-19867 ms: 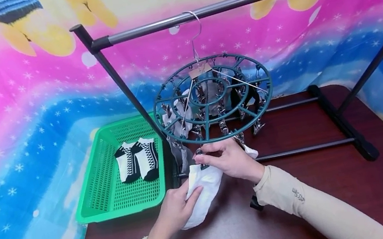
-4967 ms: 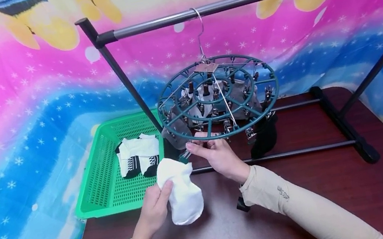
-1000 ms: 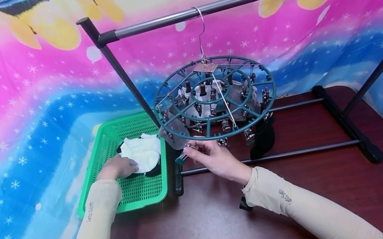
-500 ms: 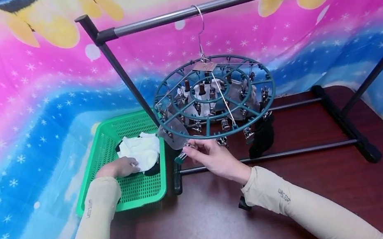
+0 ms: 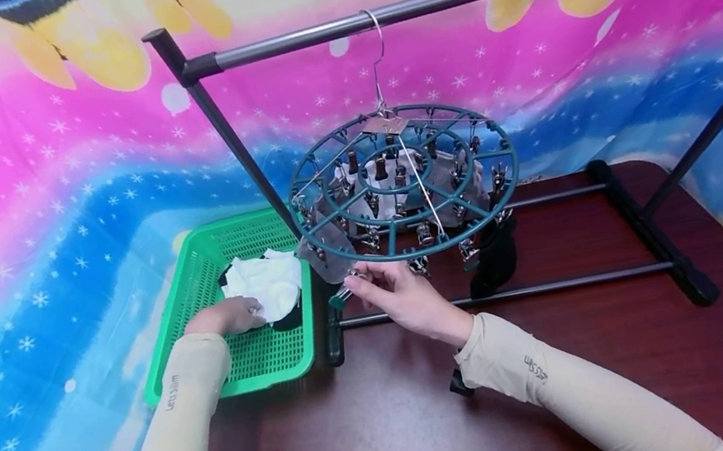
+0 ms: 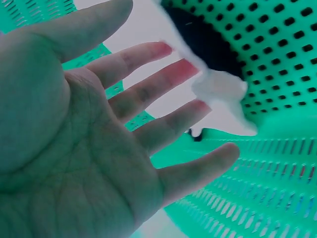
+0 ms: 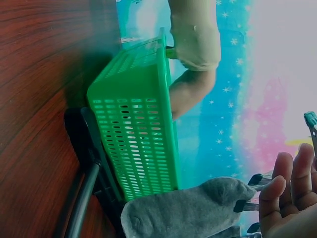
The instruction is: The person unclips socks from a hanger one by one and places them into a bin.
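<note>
While the green basket [image 5: 238,385] holds a bundle of white sock fabric [image 5: 264,282] above black cloth [image 5: 288,320], the left hand [image 5: 227,316] rests inside, touching the bundle's near edge. The right hand [image 5: 408,297] pinches a clip [image 5: 341,296] below the round hanger [image 5: 392,239]. The left wrist view reveals fingers extended and spread, partly concealed in the head view; the right wrist view shows the basket's slotted outer wall, with a grey sock [image 7: 183,210] clipped nearby.
</note>
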Demonstrator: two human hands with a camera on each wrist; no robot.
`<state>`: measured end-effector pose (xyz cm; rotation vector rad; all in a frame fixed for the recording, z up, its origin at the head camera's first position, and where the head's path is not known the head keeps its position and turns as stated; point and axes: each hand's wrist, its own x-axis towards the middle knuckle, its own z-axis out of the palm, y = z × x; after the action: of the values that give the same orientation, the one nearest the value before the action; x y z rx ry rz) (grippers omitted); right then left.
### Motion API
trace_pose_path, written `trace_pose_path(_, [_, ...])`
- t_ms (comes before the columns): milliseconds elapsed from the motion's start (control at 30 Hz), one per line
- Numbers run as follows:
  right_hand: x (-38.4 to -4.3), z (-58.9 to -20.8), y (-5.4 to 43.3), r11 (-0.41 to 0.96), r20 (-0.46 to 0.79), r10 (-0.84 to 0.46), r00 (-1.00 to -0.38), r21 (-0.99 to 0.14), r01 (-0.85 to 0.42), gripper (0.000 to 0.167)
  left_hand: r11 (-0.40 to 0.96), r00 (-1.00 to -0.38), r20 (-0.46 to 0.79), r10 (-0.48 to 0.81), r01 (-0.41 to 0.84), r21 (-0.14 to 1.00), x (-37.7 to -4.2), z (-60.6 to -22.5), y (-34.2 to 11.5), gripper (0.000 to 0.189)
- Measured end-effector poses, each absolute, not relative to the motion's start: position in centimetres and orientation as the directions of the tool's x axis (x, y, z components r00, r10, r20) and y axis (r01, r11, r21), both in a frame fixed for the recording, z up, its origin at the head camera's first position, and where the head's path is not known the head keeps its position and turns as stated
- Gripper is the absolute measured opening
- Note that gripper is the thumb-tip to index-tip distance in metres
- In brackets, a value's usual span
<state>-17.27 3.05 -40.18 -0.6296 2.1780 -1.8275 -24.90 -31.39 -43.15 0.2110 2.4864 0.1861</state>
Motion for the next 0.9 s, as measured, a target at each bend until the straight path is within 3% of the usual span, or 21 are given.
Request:
trace_pose_path(200, [-17.4,-40.0,3.3,0.134,0.095,-0.457,-0.884,-0.976,-0.174,0.032,0.965,-0.846,-0.480,0.233,0.138,0.225,-23.2,-39.6,-29.5,0.059])
trace_pose_path(467, [-17.4,-40.0,3.7,0.152,0.109,-0.452,-0.886,-0.969,-0.196,0.030,0.925,-0.902,-0.247,0.354,0.298,0.237,-18.3,-35.8,-27.3,0.057])
trace_pose_path(600, [-17.3,-40.1,3.8,0.146,0.096,-0.464,-0.881,-0.972,-0.183,0.032,0.906,-0.920,-0.095,0.381,0.352,0.235,-15.3,-37.3,-27.1,0.046])
trace_pose_path(767, [-17.1,-40.1,3.9,0.149,0.093,-0.466,-0.880,-0.972,-0.182,0.035,0.907,-0.937,0.037,0.348,0.347,0.241,-12.1,-42.4,-27.8,0.030])
trace_pose_path(900, [-17.0,-40.0,4.0,0.148,0.134,-0.456,-0.880,-0.964,-0.223,0.030,0.918,-0.929,0.139,0.342,0.362,0.161,-11.1,-46.0,-28.1,0.027])
